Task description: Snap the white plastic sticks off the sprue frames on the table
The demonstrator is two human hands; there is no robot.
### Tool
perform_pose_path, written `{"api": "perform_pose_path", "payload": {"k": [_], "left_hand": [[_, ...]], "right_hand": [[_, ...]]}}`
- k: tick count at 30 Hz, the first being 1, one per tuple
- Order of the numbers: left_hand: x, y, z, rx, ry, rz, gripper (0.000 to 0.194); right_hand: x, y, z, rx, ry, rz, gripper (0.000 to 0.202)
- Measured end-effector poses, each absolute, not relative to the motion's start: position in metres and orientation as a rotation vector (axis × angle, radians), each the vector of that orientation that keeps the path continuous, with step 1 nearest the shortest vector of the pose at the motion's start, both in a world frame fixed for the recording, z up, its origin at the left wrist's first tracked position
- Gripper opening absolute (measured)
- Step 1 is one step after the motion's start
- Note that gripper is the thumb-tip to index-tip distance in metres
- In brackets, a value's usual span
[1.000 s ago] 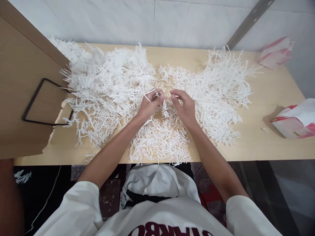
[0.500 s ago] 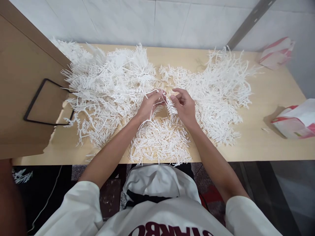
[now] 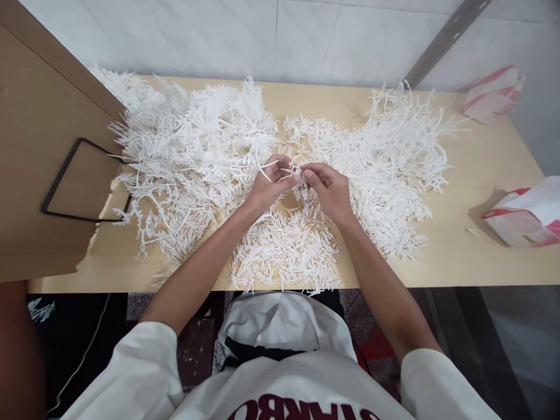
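At the middle of the table, my left hand (image 3: 272,182) is closed on a thin white branched piece (image 3: 298,170), whose curved stem sticks out to the left. My right hand (image 3: 328,189) pinches at the same piece from the right, thumb and forefinger together, close to the left fingertips. Just below both hands lies a flat heap of small white sticks (image 3: 286,251). A large pile of white branched pieces (image 3: 196,146) spreads to the left, and another pile (image 3: 398,151) lies on the right.
A cardboard box (image 3: 48,151) with a black wire frame (image 3: 55,186) in front of it stands at the left. Two red and white packets (image 3: 525,216) (image 3: 494,96) are at the right. Behind the wooden table (image 3: 464,251) is a tiled wall with a metal post (image 3: 446,41).
My two hands have come together, and the right thumb and forefinger have closed at the white piece. My left fingers have shifted slightly around it.
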State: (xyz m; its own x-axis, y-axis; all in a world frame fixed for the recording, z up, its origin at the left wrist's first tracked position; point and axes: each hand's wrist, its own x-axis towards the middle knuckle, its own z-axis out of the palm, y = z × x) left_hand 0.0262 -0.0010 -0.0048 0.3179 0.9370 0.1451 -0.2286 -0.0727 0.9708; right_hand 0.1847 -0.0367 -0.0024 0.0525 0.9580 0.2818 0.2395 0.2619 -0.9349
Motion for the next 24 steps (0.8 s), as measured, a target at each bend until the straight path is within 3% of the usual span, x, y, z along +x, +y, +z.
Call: {"api": "perform_pose_path", "payload": {"k": [13,24], "left_hand": [[0.027,-0.006,-0.004,1.340,0.840,1.177,0.022],[0.025,-0.006,0.000,1.316,0.750,1.066,0.040]], "right_hand": [[0.186,-0.038,0.008,-1.160,-1.432,0.946,0.026],[0.186,-0.036,-0.001,-1.182,-1.387,0.909,0.027]]}}
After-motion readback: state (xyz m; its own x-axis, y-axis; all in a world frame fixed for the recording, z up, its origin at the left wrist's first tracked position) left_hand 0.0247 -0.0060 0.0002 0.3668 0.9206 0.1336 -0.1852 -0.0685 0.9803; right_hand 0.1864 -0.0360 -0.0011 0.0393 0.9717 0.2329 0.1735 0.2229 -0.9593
